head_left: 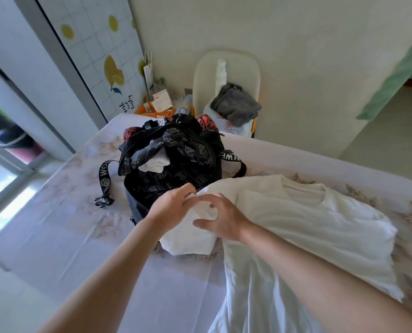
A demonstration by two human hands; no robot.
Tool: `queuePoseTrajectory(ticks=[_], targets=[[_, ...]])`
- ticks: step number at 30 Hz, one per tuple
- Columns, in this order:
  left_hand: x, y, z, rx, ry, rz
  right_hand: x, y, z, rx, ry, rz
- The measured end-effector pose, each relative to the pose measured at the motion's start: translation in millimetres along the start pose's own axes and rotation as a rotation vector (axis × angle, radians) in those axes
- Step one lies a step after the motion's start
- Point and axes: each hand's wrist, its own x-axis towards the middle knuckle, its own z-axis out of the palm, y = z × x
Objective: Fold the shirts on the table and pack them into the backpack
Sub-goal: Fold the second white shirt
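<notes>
Left grip (173,206) is clutching the far edge of the folded shirt (188,240), fingers curling over it toward the backpack (181,150). Right grip (221,219) is clamping the same bundle from above, fingers bent, thumb lying along the near side. The bundle is resting on the counter (68,224), just in front of the backpack's base, and its right side is touching the spread shirt (315,227).

Risks, as judged:

1. Both grips are holding the upper part of the bundle only, and the near layers are lying loose. On a lift the lower folds are likely to sag and open.
2. The right forearm is lying across the spread shirt. Any lift of the bundle risks dragging that shirt along and rumpling it.
3. The backpack mouth is sagging, with flap and webbing drooping over it and a white cloth (154,162) bulging out of the opening. With both grips occupied, nothing is holding the mouth open. The bundle may snag on the flap or push the packed cloth out.
4. The backpack is slumping and soft, so a firm push could tip it toward the counter's far edge.
</notes>
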Motion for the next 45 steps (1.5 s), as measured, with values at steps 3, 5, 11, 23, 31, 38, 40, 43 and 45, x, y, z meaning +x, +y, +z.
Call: queuePoseTrajectory(ticks=[3,5,11,23,31,38,40,43,45], targets=[[9,46,-1,-0.115,-0.007,0.034,-18,-5,-22,0.129,0.105,0.058],[18,73,4,-0.196,-0.014,0.046,-30,2,-43,0.109,0.205,0.071],[39,116,42,-0.166,-0.052,0.127,-80,66,-116,0.252,0.556,0.333],[37,130,175,0.297,-0.541,0.245,-159,207,-118,-0.204,0.480,0.795],[44,111,212,0.348,-0.598,0.280,-152,234,-92,-0.831,0.313,0.413],[51,104,197,0.417,-0.671,0.222,-167,222,-135,-0.736,0.680,0.253],[51,110,195,0.502,-0.715,0.184,-184,222,-158,-0.783,0.784,0.282],[51,128,198,0.616,-0.763,0.127,-215,238,-172,-0.876,0.769,0.260],[55,143,203,0.662,-0.754,0.110,-230,242,-164,-0.900,0.591,0.216]])
